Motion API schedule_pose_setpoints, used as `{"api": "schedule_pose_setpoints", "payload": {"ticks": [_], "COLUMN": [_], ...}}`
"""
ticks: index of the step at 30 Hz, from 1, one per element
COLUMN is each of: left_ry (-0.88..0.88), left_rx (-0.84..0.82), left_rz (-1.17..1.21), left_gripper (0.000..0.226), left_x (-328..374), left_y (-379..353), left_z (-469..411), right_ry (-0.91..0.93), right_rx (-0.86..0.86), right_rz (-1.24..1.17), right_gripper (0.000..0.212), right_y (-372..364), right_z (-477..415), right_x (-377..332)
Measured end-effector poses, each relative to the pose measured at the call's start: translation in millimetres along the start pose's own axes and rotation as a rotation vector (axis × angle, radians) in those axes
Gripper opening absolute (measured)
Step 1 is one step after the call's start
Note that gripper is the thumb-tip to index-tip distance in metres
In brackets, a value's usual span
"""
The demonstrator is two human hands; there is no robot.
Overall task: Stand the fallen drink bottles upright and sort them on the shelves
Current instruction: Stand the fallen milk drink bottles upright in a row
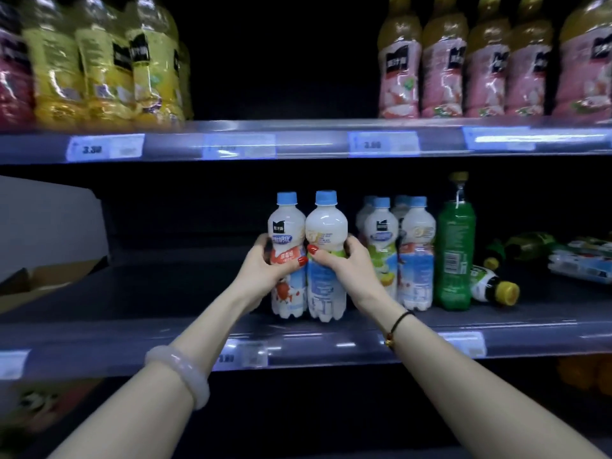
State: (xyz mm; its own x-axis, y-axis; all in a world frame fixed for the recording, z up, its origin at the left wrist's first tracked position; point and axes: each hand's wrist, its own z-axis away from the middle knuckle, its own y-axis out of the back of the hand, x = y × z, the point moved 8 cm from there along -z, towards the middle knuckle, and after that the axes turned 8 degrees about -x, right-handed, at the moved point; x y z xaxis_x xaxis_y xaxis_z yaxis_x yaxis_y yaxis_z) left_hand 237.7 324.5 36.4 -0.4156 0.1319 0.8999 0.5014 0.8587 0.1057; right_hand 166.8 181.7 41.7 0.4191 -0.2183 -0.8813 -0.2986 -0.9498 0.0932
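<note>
Gripping two milk bottles (308, 256), both hands (265, 270).

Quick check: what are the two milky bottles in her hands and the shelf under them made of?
White bottles: likely glossy translucent plastic, with sheen on the shoulders and printed film labels. Middle shelf: seems matte grey painted metal, though blur leaves that open.

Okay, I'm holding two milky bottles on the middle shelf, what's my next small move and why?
Probably slide both right against the standing white bottles, then let go. Your left hand and right hand hold a strawberry-label bottle and its neighbour upright, apart from that group.
</note>
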Motion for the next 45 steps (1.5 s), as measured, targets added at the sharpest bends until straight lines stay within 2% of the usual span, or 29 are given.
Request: {"api": "schedule_pose_setpoints", "payload": {"ticks": [4, 7, 11, 14, 16, 19, 23, 27, 33, 35, 38, 45], "left_ry": [0.069, 0.123, 0.176, 0.25, 0.264, 0.242, 0.21, 0.19, 0.196, 0.191, 0.188, 0.203], "left_rx": [-0.016, -0.035, -0.156, -0.3, -0.353, -0.352, -0.316, -0.292, -0.31, -0.309, -0.306, -0.32], "left_rz": [0.069, 0.16, 0.199, 0.125, 0.062, 0.03, -0.002, 0.031, 0.08, 0.072, 0.072, 0.106], "left_gripper": [0.051, 0.053, 0.056, 0.056, 0.06, 0.058, 0.053, 0.038, 0.034, 0.032, 0.035, 0.045], "left_x": [-28, -47, -55, -63, -70, -74, -81, -85, -92, -92, -92, -95], "left_y": [15, 15, 9, 10, 15, 11, -9, -34, -50, -50, -50, -51], "left_z": [-27, -43, -55, -57, -58, -61, -72, -83, -90, -89, -89, -87], "right_ry": [-0.049, -0.034, -0.007, -0.034, -0.041, -0.019, -0.062, -0.044, -0.029, -0.029, -0.016, -0.036], "right_rx": [0.038, 0.058, 0.043, 0.059, 0.1, 0.166, 0.258, 0.275, 0.28, 0.291, 0.314, 0.316], "right_rz": [-0.043, 0.046, 0.363, 0.635, 0.705, 0.838, 1.149, 1.227, 1.242, 1.23, 1.228, 1.242], "right_gripper": [0.047, 0.042, 0.046, 0.058, 0.058, 0.052, 0.051, 0.051, 0.044, 0.048, 0.057, 0.06], "right_y": [-14, -12, -8, -6, -3, 1, 8, 8, 14, 15, 17, 23], "right_z": [-18, -26, -23, -15, -12, -8, 1, 7, 7, 6, 6, 3], "right_x": [22, 30, 33, 33, 29, 20, 9, 7, 10, 13, 15, 15]}}
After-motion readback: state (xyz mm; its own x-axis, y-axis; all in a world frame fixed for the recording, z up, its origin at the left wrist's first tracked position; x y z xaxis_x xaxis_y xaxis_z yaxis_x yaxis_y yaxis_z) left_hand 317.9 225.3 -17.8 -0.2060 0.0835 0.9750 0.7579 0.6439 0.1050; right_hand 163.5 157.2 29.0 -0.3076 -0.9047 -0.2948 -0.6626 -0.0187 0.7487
